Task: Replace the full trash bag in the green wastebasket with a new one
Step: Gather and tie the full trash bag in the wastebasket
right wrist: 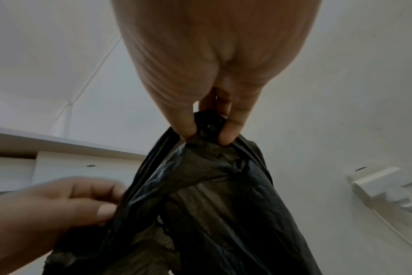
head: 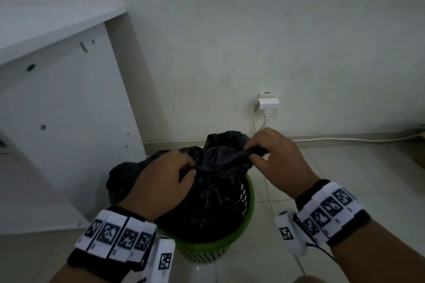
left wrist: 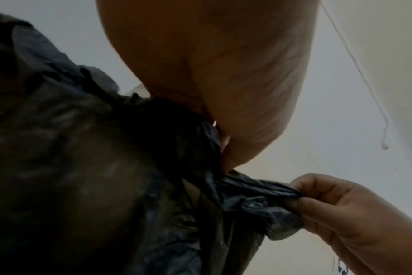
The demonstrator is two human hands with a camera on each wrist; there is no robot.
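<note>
Nearest the camera, two wrists carry bands of white blocks printed with black square markers [head: 119,239]. Just beyond them stands the round green plastic wastebasket with perforated walls [head: 247,197] on the pale tiled floor [head: 345,179]. The crinkled black plastic trash bag [head: 211,193] sits in the basket and bulges above its rim. The left hand [head: 161,181] pinches a gathered fold of the bag's top on the left side, thumb and fingers closed on the film. The right hand [head: 278,158], slightly farther and to the right, grips a twisted strip of the same bag between thumb and fingertips [right wrist: 228,134]. To the left rises a white board cabinet [head: 69,122]. On the far white wall [head: 253,30] a white plug adapter [head: 268,102] trails a white cable [head: 345,139].
</note>
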